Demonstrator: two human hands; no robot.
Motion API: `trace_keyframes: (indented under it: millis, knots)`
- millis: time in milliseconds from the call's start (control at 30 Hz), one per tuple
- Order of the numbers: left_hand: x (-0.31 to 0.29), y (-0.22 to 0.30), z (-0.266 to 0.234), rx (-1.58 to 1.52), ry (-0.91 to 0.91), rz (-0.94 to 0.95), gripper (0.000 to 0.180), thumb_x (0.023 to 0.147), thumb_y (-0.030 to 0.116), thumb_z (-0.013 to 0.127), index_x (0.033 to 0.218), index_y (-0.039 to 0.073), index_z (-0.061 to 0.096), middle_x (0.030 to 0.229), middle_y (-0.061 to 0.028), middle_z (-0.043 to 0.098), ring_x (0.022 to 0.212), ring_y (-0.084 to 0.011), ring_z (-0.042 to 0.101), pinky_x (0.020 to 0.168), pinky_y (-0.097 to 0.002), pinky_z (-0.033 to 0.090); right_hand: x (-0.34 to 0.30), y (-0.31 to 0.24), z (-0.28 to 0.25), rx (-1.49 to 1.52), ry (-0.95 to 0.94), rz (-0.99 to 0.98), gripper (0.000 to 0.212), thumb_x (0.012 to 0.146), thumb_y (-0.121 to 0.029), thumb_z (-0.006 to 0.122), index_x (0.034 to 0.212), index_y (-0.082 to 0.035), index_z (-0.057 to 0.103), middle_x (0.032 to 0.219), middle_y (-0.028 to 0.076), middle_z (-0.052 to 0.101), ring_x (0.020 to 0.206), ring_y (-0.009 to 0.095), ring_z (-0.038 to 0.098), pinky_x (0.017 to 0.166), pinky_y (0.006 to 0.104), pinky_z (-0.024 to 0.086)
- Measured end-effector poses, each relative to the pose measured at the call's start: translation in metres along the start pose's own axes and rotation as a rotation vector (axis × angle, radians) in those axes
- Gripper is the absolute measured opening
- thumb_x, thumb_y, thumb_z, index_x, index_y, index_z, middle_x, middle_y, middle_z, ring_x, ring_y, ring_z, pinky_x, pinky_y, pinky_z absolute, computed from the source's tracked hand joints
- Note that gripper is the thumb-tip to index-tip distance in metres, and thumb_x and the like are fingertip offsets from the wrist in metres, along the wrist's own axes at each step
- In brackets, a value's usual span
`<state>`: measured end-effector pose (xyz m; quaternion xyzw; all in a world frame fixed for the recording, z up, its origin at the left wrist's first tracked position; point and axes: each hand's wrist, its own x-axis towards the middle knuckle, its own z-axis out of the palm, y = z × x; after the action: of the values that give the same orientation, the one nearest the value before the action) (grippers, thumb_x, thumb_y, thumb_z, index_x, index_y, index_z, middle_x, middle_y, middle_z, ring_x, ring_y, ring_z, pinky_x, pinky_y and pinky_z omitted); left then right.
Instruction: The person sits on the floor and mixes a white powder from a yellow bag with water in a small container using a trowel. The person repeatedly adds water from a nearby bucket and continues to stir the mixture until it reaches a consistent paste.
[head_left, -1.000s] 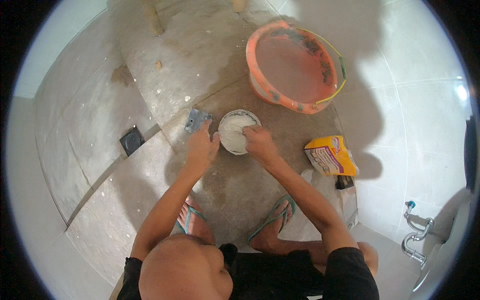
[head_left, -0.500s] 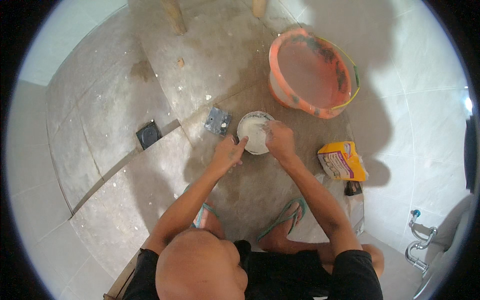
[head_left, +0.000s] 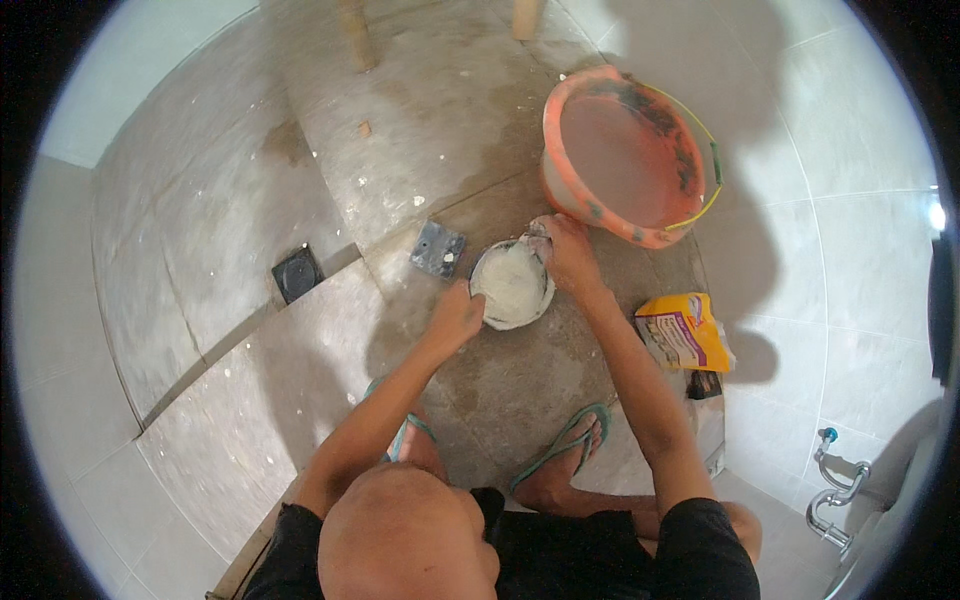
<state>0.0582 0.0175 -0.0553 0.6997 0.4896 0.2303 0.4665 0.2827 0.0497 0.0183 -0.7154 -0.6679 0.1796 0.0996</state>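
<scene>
Compared with half a second ago, the right hand (head_left: 568, 250) has moved from over the mix to the bowl's far-right rim; the left hand (head_left: 457, 312) now grips the near-left rim. This presumably steadies the round, shallow bowl (head_left: 550, 293), located between both grips and holding off-white mix (head_left: 510, 285). Its mouth faces up; being round, it has no evident long axis. The right fingers clasp a small grey piece (head_left: 538, 245), identity unclear, pointing bowlward.

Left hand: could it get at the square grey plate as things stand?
Probably yes: the square grey plate lies just beyond the left hand, nothing visible between them, though that hand seems to hold the bowl.
</scene>
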Motion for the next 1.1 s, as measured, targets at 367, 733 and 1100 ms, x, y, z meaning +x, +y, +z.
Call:
trace_keyframes:
  millis: [367, 733, 1100]
  knots:
    - [-0.006, 0.040, -0.063, -0.387, -0.420, -0.564, 0.039, 0.094, 0.024, 0.044, 0.090, -0.013, 0.058, 0.077, -0.0206, 0.066, 0.067, -0.0267, 0.070, 0.054, -0.0328, 0.056, -0.034, -0.021, -0.030, 0.322, 0.044, -0.010, 0.058, 0.078, -0.018, 0.075, 0.129, -0.006, 0.051, 0.124, 0.020, 0.057, 0.115, 0.033, 0.055, 0.099, 0.0423, 0.042]
    - [-0.020, 0.052, -0.075, -0.148, -0.169, -0.174, 0.043, 0.091, 0.033, 0.052, 0.087, -0.009, 0.056, 0.077, -0.0304, 0.058, 0.071, -0.0405, 0.058, 0.065, -0.0462, 0.043, -0.039, -0.048, -0.049, 0.646, 0.081, 0.210, 0.034, 0.079, -0.011, 0.070, 0.110, -0.003, 0.063, 0.104, 0.014, 0.069, 0.099, 0.030, 0.065, 0.088, 0.0382, 0.048]
    - [-0.016, 0.068, -0.080, -0.159, -0.114, -0.075, 0.047, 0.086, 0.025, 0.054, 0.125, -0.001, 0.047, 0.111, -0.0210, 0.060, 0.077, -0.0275, 0.062, 0.071, -0.0403, 0.051, -0.033, -0.046, -0.043, 0.162, 0.255, -0.058, 0.030, 0.081, -0.012, 0.071, 0.110, -0.005, 0.064, 0.105, 0.011, 0.065, 0.107, 0.028, 0.057, 0.090, 0.0388, 0.045]
